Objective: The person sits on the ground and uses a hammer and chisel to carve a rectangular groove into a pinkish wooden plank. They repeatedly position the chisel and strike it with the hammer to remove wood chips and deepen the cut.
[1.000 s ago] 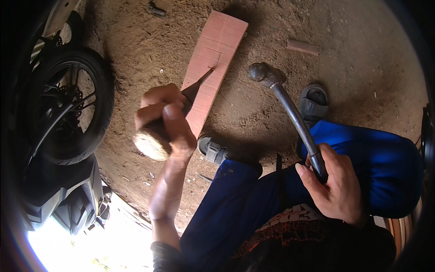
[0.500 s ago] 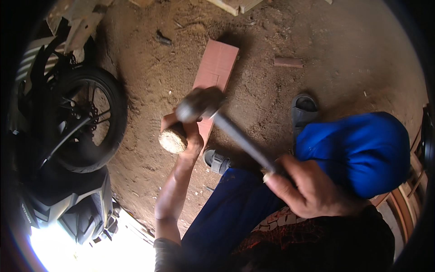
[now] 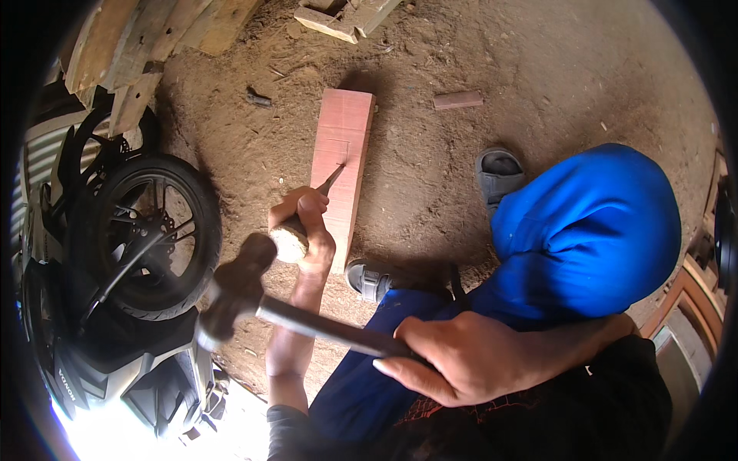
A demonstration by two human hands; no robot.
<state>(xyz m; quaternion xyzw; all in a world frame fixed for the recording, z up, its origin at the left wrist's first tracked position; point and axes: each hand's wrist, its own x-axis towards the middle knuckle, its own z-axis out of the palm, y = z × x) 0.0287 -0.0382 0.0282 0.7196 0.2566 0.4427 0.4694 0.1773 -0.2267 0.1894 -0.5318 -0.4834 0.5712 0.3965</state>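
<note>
A reddish wooden plank [image 3: 344, 123] lies lengthwise away from me on the dirt ground, with a rectangle outlined on its upper face. My left hand [image 3: 314, 223] is wrapped round a chisel [image 3: 332, 180], whose thick handle has a pale, battered end facing me. The chisel slants, and its tip meets the plank by the near right corner of the outline. In my right hand [image 3: 465, 357] is a hammer [image 3: 323, 324], gripped by its dark shaft. Its metal head, slightly blurred, hangs in the air over my left forearm, apart from the chisel handle.
A motorcycle wheel [image 3: 204, 230] and bodywork stand at left. Weathered boards [image 3: 146, 46] lean at far left, and a wooden frame piece [image 3: 327, 24] lies at the far edge. A small wood offcut [image 3: 458, 100] and a dark object [image 3: 258, 98] lie on the ground. My sandalled feet flank the plank's right side.
The hammer has swung back from above the chisel toward me and leftward, with my right hand drawn nearer. The chisel's blade and the plank's outline now show. The view has shifted slightly.
</note>
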